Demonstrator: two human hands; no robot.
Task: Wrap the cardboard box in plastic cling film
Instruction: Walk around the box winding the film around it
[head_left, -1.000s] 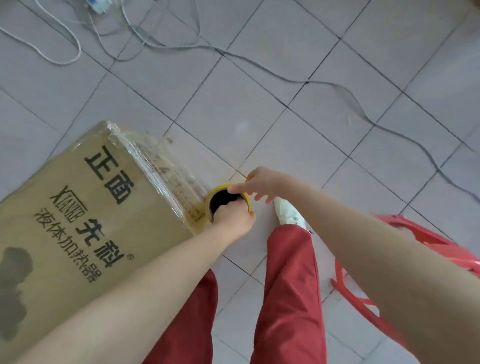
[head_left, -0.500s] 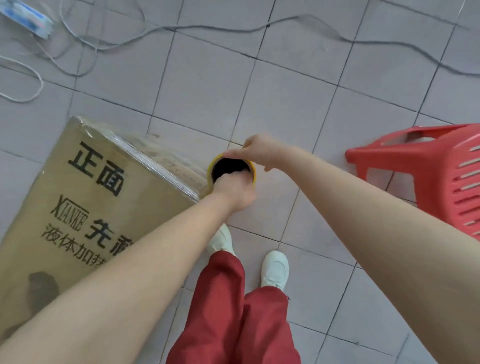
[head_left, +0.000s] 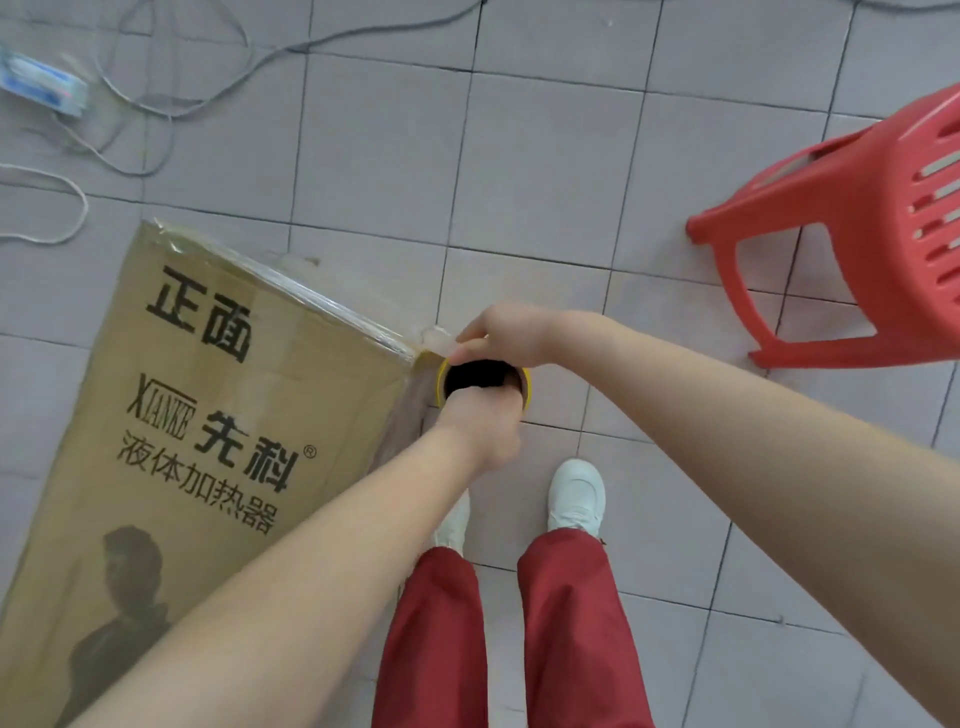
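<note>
A tall cardboard box (head_left: 171, 415) with black printed characters stands on the tiled floor at the left. Clear cling film (head_left: 332, 304) lies stretched over its upper right edge and down its right side. At the box's right corner stands the film roll (head_left: 525, 387), seen end-on, with a yellow core rim and a dark hollow. My left hand (head_left: 480, 426) grips the near rim of the roll, fingers inside the core. My right hand (head_left: 501, 335) holds the far rim, with a bit of film bunched at its fingertips.
A red plastic stool (head_left: 857, 228) stands at the right. Grey and white cables (head_left: 171, 83) and a power strip (head_left: 41, 83) lie on the floor at the top left. My red trousers (head_left: 509, 639) and white shoes (head_left: 576, 493) are below the roll.
The view has swung to the right, bringing the stool fully in. Both hands stay on the roll, now at the box's right corner rather than beside its film-covered face.
</note>
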